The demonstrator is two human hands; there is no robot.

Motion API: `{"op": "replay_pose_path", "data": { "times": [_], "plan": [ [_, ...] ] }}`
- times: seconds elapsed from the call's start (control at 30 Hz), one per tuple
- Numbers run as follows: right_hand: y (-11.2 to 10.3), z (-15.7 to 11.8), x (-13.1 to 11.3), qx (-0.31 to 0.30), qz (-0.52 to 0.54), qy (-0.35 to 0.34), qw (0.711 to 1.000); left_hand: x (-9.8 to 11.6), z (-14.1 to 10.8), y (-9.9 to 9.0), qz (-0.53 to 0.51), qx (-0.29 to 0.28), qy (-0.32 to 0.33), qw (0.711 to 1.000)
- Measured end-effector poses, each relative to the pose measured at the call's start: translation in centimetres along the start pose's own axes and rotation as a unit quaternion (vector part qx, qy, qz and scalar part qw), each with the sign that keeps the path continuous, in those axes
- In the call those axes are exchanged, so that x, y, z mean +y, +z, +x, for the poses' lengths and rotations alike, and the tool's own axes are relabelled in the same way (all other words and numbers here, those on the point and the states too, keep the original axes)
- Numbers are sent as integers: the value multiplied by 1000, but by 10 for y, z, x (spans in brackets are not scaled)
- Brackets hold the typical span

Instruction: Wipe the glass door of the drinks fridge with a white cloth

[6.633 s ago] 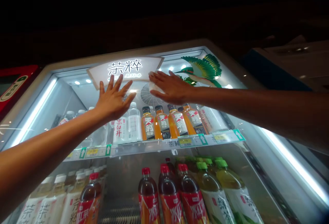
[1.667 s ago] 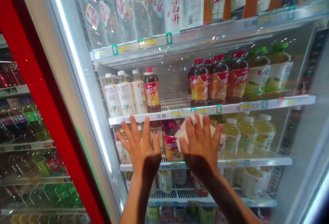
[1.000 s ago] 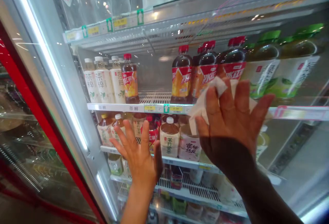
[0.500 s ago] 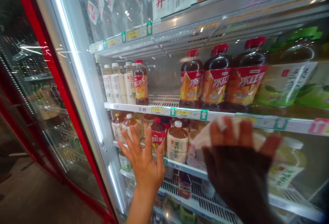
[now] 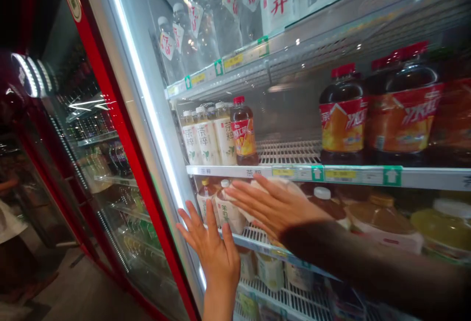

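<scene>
- Left hand (image 5: pixel 213 257): fingers splayed like a fan, palm turned toward the smooth, transparent glass pane (image 5: pixel 290 120); actual contact cannot be told.
- Right hand (image 5: pixel 270 208): fingers straight and nearly together, laid flat over a cloth.
- Pale cloth (image 5: pixel 292 187): soft, matte, largely hidden; lies between right hand and pane, just below the label rail (image 5: pixel 353 175).
- Behind the pane: ribbed wire shelf (image 5: pixel 289 151) bearing round-shouldered dark bottles (image 5: pixel 344 120) with red caps.
- Far left: straight, glossy red frame (image 5: pixel 121 164).
</scene>
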State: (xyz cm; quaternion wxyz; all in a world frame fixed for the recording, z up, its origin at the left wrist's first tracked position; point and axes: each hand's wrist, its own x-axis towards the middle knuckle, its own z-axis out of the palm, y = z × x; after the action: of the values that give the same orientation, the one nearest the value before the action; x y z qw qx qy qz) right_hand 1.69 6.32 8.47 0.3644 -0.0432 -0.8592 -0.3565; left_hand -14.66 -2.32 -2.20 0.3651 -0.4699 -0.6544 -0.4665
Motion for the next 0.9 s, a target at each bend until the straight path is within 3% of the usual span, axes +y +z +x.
{"op": "replay_pose_path", "data": {
  "times": [0.17,0.3,0.37,0.5,0.6,0.73,0.83,0.9],
  "plan": [
    [-6,77,21,-44,-53,24,997,-41,18,11,-32,6,3,999],
    [15,98,15,-119,-38,-120,985,-61,35,14,-44,9,19,999],
    [16,118,24,-104,-49,-137,984,-66,48,15,-50,17,28,998],
    [2,162,48,-23,-69,-79,994,-73,70,14,-63,28,47,997],
    [1,161,43,-47,-47,-112,991,-85,76,13,-71,10,68,995],
    [-6,166,51,-86,-22,-176,980,-101,86,12,-69,-6,149,986],
    [-23,191,72,-54,-81,-129,987,-101,100,11,-76,9,146,986],
    [-29,193,77,-42,-116,-98,987,-97,107,10,-82,16,144,986]
  ]
}}
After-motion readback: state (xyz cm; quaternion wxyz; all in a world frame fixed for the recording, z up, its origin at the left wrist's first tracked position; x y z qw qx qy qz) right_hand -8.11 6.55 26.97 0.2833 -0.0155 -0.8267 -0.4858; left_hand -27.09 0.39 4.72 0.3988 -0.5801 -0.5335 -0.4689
